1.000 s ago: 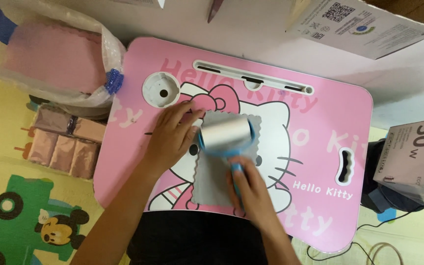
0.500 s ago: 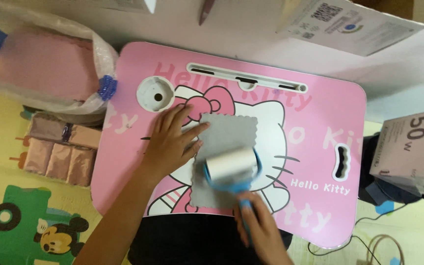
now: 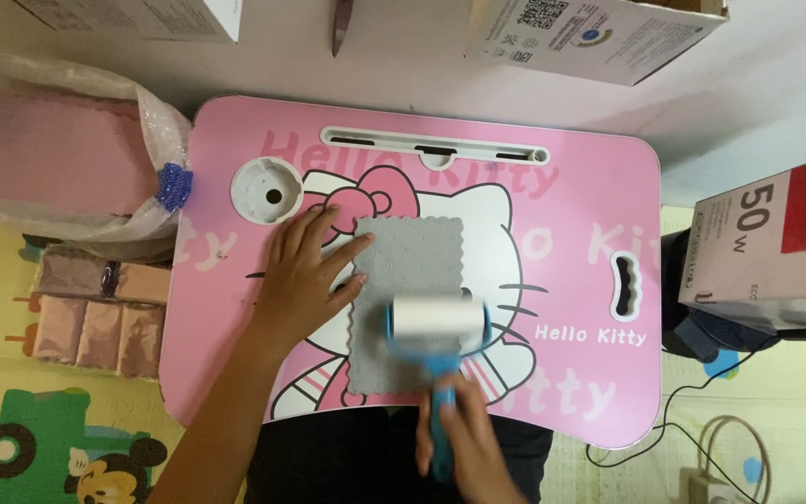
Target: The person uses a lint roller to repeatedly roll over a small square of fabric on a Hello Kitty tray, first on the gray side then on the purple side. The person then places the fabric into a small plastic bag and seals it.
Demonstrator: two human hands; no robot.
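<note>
Grey cloth with scalloped edges is lying flat in the middle of a pink lap table, where a person is working a lint roller over its lower half. Gripping the roller's blue handle, the right hand is closed around it near the table's front edge. Fingers spread open, the left hand is pressing the cloth's left edge.
</note>
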